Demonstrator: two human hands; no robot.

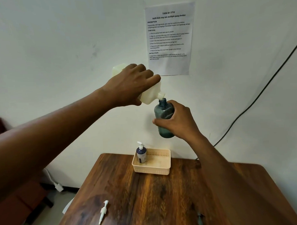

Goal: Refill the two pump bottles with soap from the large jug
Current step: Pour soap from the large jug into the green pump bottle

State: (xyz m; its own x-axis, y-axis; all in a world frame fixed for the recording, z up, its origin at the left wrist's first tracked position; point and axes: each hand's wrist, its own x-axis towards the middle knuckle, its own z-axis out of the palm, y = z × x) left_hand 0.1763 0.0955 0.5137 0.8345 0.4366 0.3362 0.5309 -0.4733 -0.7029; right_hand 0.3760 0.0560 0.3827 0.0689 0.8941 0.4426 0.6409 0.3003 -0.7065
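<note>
My left hand (135,84) grips the large cream jug (150,95), tipped down to the right in the air, its spout just above the open neck of a blue-grey translucent bottle (164,115). My right hand (176,121) holds that bottle upright, high above the table. Most of the jug is hidden by my left hand. A second dark bottle with a white pump (141,153) stands in the left corner of a peach basket (161,169). A loose white pump head (103,210) lies on the table at the near left.
The wooden table (164,196) stands against a white wall with a printed task sheet (169,39). A black cable (261,91) runs down the wall at right. A small thin object (199,220) lies near the table's front edge. A white plug (58,187) hangs at left.
</note>
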